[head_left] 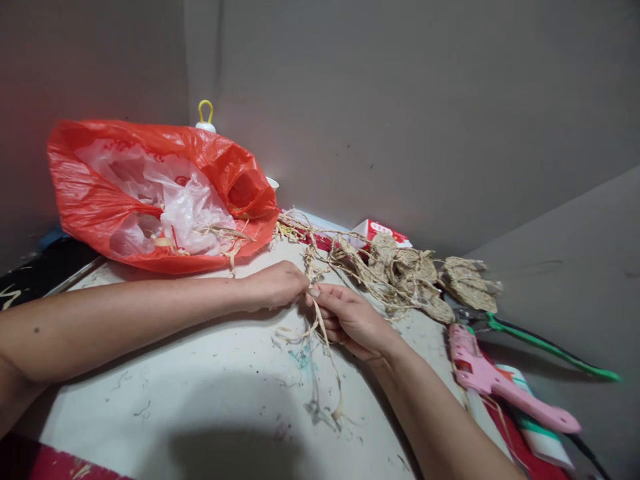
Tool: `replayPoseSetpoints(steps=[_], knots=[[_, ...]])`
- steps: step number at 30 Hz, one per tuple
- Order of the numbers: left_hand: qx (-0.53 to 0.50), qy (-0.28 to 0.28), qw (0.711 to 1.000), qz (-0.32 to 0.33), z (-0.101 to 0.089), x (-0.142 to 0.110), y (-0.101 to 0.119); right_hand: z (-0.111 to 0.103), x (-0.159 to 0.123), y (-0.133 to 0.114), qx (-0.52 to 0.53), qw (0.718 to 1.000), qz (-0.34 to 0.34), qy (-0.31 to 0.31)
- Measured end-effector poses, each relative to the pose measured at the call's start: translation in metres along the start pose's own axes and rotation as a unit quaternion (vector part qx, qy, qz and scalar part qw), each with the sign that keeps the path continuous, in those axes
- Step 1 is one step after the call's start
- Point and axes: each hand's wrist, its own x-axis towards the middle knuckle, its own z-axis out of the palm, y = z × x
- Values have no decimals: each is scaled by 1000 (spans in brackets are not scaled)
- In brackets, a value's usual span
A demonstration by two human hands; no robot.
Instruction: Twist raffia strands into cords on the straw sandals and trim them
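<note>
My left hand and my right hand meet over the middle of the white table. Both are closed, with the fingertips pinching pale dry fibre strands between them. Loose ends of the strands hang below my fingers and trail toward the table. Above the hands, a stretch of twisted straw cord rises from the grip. My left fingertips are partly hidden behind the hand. Just beyond my right hand lies a tangle of braided cords with flat woven fibre pieces.
A red plastic bag with white plastic and fibre scraps stands at the back left. To the right lie a pink glue gun, green-handled pliers and a white-and-green tube. A red-and-white box sits near the wall.
</note>
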Motion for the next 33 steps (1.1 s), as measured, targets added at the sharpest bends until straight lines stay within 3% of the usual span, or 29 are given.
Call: replayPoseSetpoints(steps=[6,9,12,17,25,33], knots=[[7,-19,996,91,-6,5,-4,-1,-1,-2,17,1000,2,-17],[-67,-66,995,27,-9,6,-3,1,-2,-4,19,1000,-4,-5],[-174,-119,977,-45,-12,6,-2,2,-2,-5,16,1000,-10,5],[-261,-178,946,-77,-16,6,-3,2,0,-2,21,1000,-8,21],[-233,-118,964,-43,-10,4,-7,-1,0,-1,34,999,0,7],[-220,-105,969,-40,-9,3,-6,4,-2,-4,2,1000,-11,28]])
